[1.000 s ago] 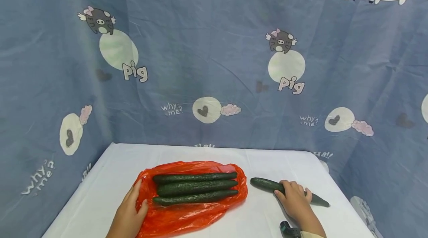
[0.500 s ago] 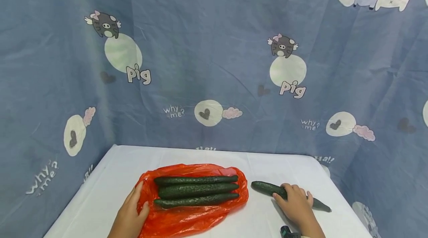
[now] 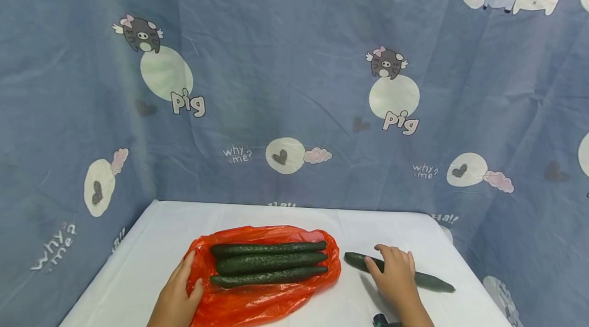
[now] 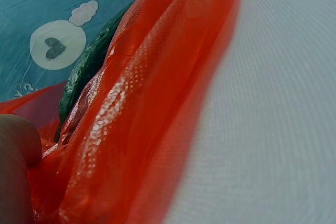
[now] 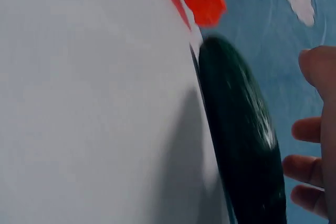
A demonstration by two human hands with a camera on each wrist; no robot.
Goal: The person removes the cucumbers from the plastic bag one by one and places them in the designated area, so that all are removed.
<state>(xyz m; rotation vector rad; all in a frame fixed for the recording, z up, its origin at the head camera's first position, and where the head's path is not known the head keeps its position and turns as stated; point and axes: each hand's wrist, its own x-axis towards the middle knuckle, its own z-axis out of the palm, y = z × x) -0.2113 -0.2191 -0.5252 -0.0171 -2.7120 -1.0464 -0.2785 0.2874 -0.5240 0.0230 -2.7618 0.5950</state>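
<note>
Three cucumbers (image 3: 271, 264) lie side by side on a red plastic bag (image 3: 257, 300). My left hand (image 3: 177, 294) touches the bag's left edge, thumb and fingers apart; in the left wrist view the thumb (image 4: 16, 156) is against the red film (image 4: 131, 119), with one cucumber (image 4: 86, 66) behind it. A single cucumber (image 3: 432, 282) lies on the table right of the bag. Over its middle is my right hand (image 3: 397, 281), fingers spread and loosely bent. In the right wrist view those fingers (image 5: 310, 169) stand beside the cucumber (image 5: 241, 135), not wrapped round it.
The table has a white cover (image 3: 184, 212). A blue cloth (image 3: 294, 87) printed with pigs hangs behind and at both sides. A dark wrist device (image 3: 383, 321) is near my right wrist.
My right hand has loosened from the single cucumber and shifted left along it; earlier its fingers were round it. The left hand, bag and other cucumbers stay nearly the same.
</note>
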